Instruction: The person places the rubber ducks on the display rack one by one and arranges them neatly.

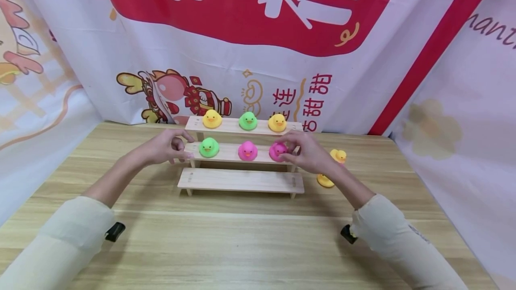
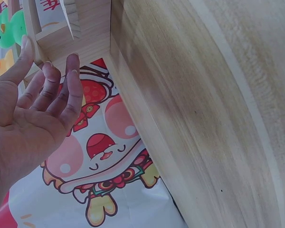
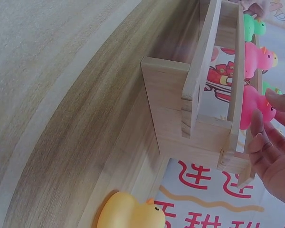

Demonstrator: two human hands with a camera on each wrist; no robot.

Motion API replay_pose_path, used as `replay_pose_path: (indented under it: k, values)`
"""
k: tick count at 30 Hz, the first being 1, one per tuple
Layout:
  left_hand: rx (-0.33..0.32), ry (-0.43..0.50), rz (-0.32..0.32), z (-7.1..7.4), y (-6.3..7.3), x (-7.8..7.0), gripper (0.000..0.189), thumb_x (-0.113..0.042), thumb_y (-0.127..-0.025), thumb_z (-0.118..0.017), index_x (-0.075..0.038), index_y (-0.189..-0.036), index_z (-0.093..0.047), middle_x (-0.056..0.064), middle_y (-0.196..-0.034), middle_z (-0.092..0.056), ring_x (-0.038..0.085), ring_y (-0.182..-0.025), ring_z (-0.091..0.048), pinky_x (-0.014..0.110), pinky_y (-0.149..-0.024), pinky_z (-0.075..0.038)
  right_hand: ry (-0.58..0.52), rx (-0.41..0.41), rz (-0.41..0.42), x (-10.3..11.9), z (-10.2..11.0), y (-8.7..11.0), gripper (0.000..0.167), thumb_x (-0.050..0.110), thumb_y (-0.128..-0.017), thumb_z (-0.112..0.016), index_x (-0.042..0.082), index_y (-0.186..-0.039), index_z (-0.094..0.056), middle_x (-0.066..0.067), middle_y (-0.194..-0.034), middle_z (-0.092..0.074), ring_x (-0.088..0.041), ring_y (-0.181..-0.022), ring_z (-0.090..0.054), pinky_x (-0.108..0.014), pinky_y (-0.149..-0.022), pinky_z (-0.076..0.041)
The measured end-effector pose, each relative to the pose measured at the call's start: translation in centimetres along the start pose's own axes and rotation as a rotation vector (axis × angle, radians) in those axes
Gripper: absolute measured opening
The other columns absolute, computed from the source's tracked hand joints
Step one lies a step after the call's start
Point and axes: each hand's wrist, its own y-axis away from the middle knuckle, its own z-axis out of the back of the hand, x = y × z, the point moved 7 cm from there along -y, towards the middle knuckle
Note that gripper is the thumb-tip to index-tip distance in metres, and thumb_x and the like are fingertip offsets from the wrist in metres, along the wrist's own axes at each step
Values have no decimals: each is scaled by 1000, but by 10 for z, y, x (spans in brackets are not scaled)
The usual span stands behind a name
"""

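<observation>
While pinching the small, bright-pink, plastic-looking toy duck [image 1: 276, 150] between thumb and bent fingers of the right grip [image 1: 310, 151], closed down to its width at the right end of the pale, flat middle shelf [image 1: 229, 151] of a three-tier wooden stand [image 1: 242, 180], could tip it over the shelf's end by letting go unevenly or dragging a fingertip along its side. Could also knock the matching pink duck [image 1: 247, 151] beside it by pushing too far inward, or catch the round-bodied yellow toy duck [image 1: 277, 123] just above by lifting the knuckles carelessly. On the other side, seems to have the shelf's left end between thumb and curved fingers of the left grip [image 1: 163, 147], close to the bright-green toy duck [image 1: 209, 147]; might shove that one along by sliding the thumb, or shift the whole stand across the wood-grained tabletop [image 1: 242, 240] by pulling unevenly, perhaps toppling several ducks together. Near the right forearm [image 1: 351, 187], risks brushing the small yellow toy ducks [image 1: 325, 181] on the tabletop by withdrawing low and wide.
</observation>
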Motion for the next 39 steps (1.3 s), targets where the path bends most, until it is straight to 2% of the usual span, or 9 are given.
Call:
replay_pose_path:
  k: [8, 14, 22, 31, 39]
  values:
    - [1, -6, 1, 0, 0, 0, 46, -7, -92, -79, 11, -128, -57, 4, -74, -55, 14, -66, -54, 33, -56, -58, -22, -26, 2, -1, 11, 8, 36, 5, -90, -81, 1, -125, -72, -15, -116, -71, -19, -82, -66, -34, -67, -60]
    - [4, -9, -4, -1, 0, -1, 46, -7, -92, -79, 11, -128, -57, 4, -75, -55, 15, -67, -54, 33, -55, -58, -5, -47, -46, -9, 24, 21, 36, 7, -91, -80, 3, -126, -71, -17, -121, -70, -22, -84, -66, -37, -70, -59]
    - [7, -8, -4, -1, 0, -2, 45, -7, -92, -79, 11, -127, -57, 4, -75, -55, 13, -66, -53, 33, -56, -58, 33, -94, -108, -29, 41, 40, 37, 8, -92, -79, 1, -128, -70, -18, -123, -69, -24, -85, -66, -35, -71, -58]
    - [6, -12, -4, -1, 0, -1, 46, -7, -92, -79, 11, -127, -56, 4, -75, -55, 13, -67, -52, 34, -57, -59, 45, -117, -165, -59, 52, 58, 35, 7, -92, -79, -3, -124, -71, -22, -118, -71, -26, -83, -70, -24, -66, -57]
    - [3, -19, -9, -1, 0, 0, 46, -8, -92, -79, 10, -128, -56, 4, -76, -54, 14, -68, -52, 35, -58, -59, 67, -112, -233, -86, 57, 71, 33, 3, -91, -78, -6, -122, -71, -26, -116, -71, -26, -82, -69, -24, -67, -58]
